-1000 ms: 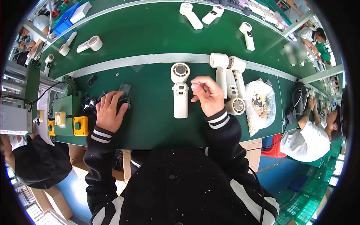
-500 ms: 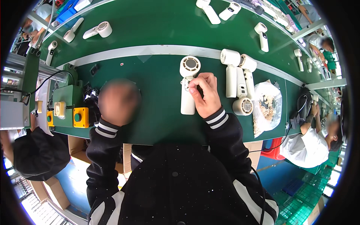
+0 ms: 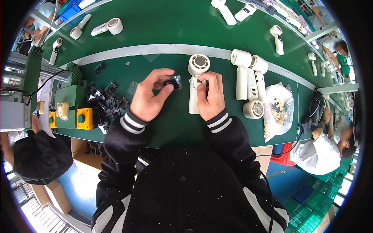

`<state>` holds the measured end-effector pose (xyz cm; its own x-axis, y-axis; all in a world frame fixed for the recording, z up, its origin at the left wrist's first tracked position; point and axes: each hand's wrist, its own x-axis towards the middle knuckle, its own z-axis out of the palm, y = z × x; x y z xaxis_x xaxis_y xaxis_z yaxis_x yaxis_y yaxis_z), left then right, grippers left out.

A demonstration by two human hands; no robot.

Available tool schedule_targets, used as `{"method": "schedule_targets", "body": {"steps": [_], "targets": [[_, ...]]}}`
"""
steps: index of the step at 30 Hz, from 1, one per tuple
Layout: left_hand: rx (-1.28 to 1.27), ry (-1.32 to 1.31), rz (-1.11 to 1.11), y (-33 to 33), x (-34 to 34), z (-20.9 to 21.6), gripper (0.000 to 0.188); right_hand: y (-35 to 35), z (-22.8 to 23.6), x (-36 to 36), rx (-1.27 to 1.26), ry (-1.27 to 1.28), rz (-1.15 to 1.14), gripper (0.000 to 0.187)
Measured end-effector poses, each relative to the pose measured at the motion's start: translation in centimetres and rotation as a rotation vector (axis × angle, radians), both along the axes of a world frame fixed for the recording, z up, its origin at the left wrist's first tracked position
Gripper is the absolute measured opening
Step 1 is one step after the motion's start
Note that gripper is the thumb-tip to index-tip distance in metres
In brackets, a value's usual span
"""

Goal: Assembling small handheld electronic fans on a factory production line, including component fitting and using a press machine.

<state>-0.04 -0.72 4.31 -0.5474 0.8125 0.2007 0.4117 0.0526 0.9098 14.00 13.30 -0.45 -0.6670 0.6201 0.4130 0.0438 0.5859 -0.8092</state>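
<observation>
A white handheld fan (image 3: 194, 104) lies on the green bench in front of me, its round head pointing away. A cut-out with small dark parts shows in its handle. My right hand (image 3: 212, 95) is closed at the handle's right side, thumb and fingertips at the cut-out. To the left, my left hand (image 3: 149, 97) pinches a small glossy black plastic part (image 3: 176, 82) between thumb and fingers, raised over the bench and apart from the fan. Whether my right fingers also hold a tiny piece is hidden.
Several black parts lie heaped (image 3: 107, 100) at left, beside a green fixture with a yellow button box (image 3: 84, 119). More white fans (image 3: 241, 83) and a clear bag of small beige pieces (image 3: 278, 110) are on the right. Beyond a pale rail (image 3: 171, 49), fans lie on a green surface.
My left hand has moved right from the heap of black parts, now bringing one toward the fan. My right hand stays at the handle, its fingers shifted slightly.
</observation>
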Motion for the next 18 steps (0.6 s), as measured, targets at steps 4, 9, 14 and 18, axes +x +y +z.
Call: {"method": "schedule_targets", "body": {"steps": [4, 9, 14, 18], "targets": [[0.060, -0.135, -0.009, 1.6, 0.7, -1.8, 0.026, -0.5, 0.4, -0.3, 0.109, 0.091, -0.103, 0.031], [0.236, -0.622, -0.050, 3.1, 2.3, -2.0, 0.012, 0.8, 2.0, 0.7, -0.155, 0.180, -0.043, 0.018], [0.177, -0.525, -0.048, 4.1, 2.8, -2.0, 0.008, 2.0, 2.2, 0.5, -0.325, 0.121, 0.158, 0.015], [0.092, -0.264, 0.039, 4.6, 2.7, -3.0, 0.010, 2.7, 2.5, 0.6, -0.265, -0.020, 0.162, 0.015]]}}
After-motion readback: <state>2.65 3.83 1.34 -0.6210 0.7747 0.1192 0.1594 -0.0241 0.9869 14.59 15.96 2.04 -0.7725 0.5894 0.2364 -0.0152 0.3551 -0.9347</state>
